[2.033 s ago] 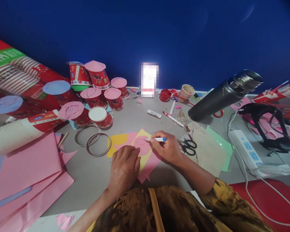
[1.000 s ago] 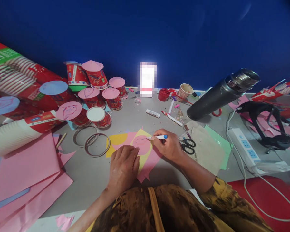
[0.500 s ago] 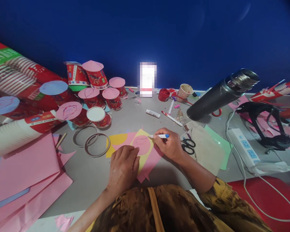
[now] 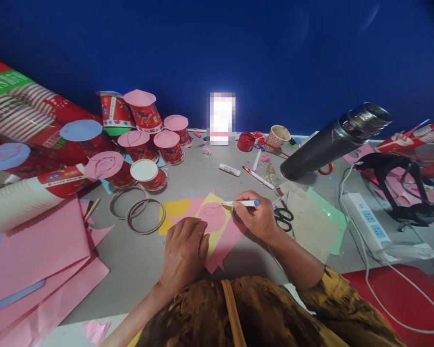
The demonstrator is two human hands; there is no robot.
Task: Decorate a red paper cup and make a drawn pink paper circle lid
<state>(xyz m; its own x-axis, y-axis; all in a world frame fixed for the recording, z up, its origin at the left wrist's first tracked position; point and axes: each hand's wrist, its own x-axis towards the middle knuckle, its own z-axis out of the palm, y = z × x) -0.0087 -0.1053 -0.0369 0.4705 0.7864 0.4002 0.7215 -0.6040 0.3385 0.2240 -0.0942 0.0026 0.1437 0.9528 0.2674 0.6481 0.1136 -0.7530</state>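
Note:
My right hand [image 4: 255, 216] pinches a white marker pen [image 4: 244, 203] with a blue end, its tip at the right edge of a pink paper circle [image 4: 212, 219]. Thin dark curved lines are drawn on that circle. Beneath it lies a yellow sheet [image 4: 212, 246], on top of pink scraps and an orange-yellow piece of paper [image 4: 168, 220]. Palm down, my left hand [image 4: 185, 246] rests flat on the papers, fingertips by the circle's left edge. Black-handled scissors [image 4: 284, 219] are just right of my right hand, their blades hidden.
Paper cups with paper tops [image 4: 142, 113] crowd the left back, near two tape rings [image 4: 145, 217]. Pink sheets [image 4: 39, 260] lie at left. Toward the right are a black flask [image 4: 321, 144], a power strip [image 4: 369, 221] with cable, and a glue stick [image 4: 229, 169].
My right hand has shifted slightly right, and the marker pen now lies flatter, its tip still near the circle's edge. The left hand keeps its place.

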